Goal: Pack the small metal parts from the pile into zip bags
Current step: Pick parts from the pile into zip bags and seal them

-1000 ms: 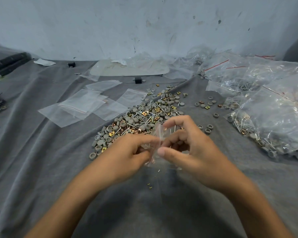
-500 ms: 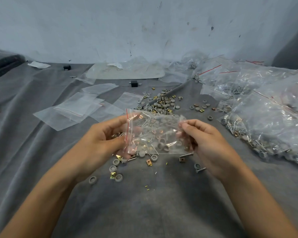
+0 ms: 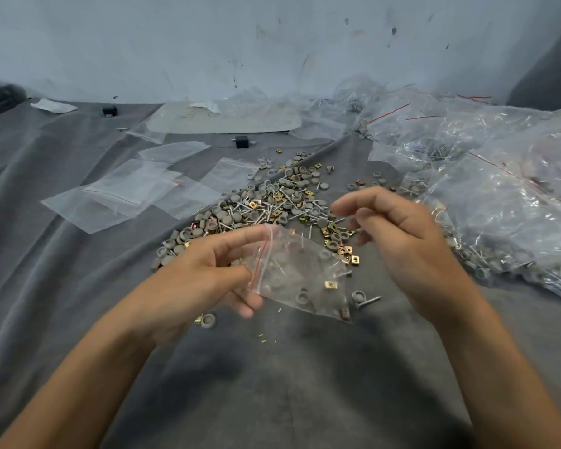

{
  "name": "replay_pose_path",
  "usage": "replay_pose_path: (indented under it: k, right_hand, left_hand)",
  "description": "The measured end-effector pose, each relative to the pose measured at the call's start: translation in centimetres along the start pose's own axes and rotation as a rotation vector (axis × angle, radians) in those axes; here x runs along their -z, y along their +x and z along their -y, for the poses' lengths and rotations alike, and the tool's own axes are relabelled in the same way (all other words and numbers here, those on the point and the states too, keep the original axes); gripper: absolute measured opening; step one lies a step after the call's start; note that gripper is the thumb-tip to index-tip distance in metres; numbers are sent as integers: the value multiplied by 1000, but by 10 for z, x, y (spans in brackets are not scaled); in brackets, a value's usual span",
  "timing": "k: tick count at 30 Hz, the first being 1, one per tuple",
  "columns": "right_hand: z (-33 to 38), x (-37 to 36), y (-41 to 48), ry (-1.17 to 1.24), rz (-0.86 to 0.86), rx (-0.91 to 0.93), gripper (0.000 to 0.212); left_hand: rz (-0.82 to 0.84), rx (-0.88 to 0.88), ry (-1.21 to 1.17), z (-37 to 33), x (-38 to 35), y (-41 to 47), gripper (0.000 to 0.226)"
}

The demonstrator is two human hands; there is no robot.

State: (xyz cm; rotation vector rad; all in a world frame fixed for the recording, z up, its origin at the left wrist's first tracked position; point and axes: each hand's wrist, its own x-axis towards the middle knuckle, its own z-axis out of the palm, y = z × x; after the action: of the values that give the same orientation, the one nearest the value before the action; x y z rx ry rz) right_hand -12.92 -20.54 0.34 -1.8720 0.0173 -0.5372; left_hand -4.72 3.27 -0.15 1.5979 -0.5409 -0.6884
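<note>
Zip bag (image 3: 302,273), clear crinkled plastic, red-lined mouth, in left hand (image 3: 191,283)

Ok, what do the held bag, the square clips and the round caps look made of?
The bag looks like thin clear plastic film, glossy: parts show through it, it crinkles, and a red zip line runs along its mouth. The clips are probably plated metal, given their yellow-gold sheen. The caps are matte grey with no glint, likely plastic or rubber; I cannot tell which.
</note>
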Motion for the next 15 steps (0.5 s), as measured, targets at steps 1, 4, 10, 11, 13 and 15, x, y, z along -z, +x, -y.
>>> replay_pose_path:
  k: [1,4,10,11,13,15]
  right_hand:
    - [3,-1,-1,-29,45,20,40]
    - [13,-6,-2,-117,219,73,48]
    - [22,-24,-6,-398,482,110,50]
    - [22,-25,-7,-449,484,109,43]
    - [25,-26,-7,-555,489,101,30]
    - [29,-27,-8,-647,505,105,22]
  left_hand:
    - [7,12,14,1,-1,1,66]
    - [17,-1,61,4,-5,1,67]
    - [98,-44,175,5,-10,-1,72]
    - [86,-37,169,6,-10,0,71]
    - [51,-30,182,6,-12,0,67]
    - [14,-17,230,6,-14,2,63]
